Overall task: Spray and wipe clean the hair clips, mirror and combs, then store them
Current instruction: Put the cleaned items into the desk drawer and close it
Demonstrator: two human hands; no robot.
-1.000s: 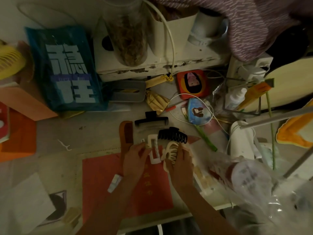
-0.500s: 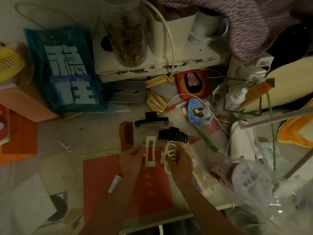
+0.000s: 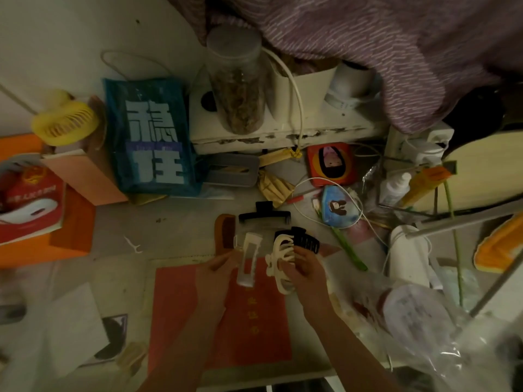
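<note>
Dim, cluttered tabletop [image 3: 175,230], seen from above. Left hand [image 3: 216,274] pinches the lower left edge of a white rectangular clip [image 3: 249,258], fingers curled onto it, clip standing long-ways above a red mat [image 3: 181,315]. Right hand [image 3: 307,271] grips a cream claw clip [image 3: 280,260], fingers and thumb wrapped round its right side, teeth pointing left toward the rect. clip; the two clips are near but apart. Just behind the cream one, a black claw clip [image 3: 307,240] lies on the tabletop, partly hidden by it. Further back a black rectangular clip [image 3: 264,215] lies flat, w/ a brown comb [image 3: 225,232] just left of it, teeth to the right. A small blue round item w/ cartoon print [image 3: 336,207] sits right of these, prob. a pocket mirror, too dark to be sure. White bottle [image 3: 394,188] stands at the right among wires. Blue bag w/ white characters [image 3: 150,140] leans at back left, yellow fan [image 3: 65,123] beside it.
</note>
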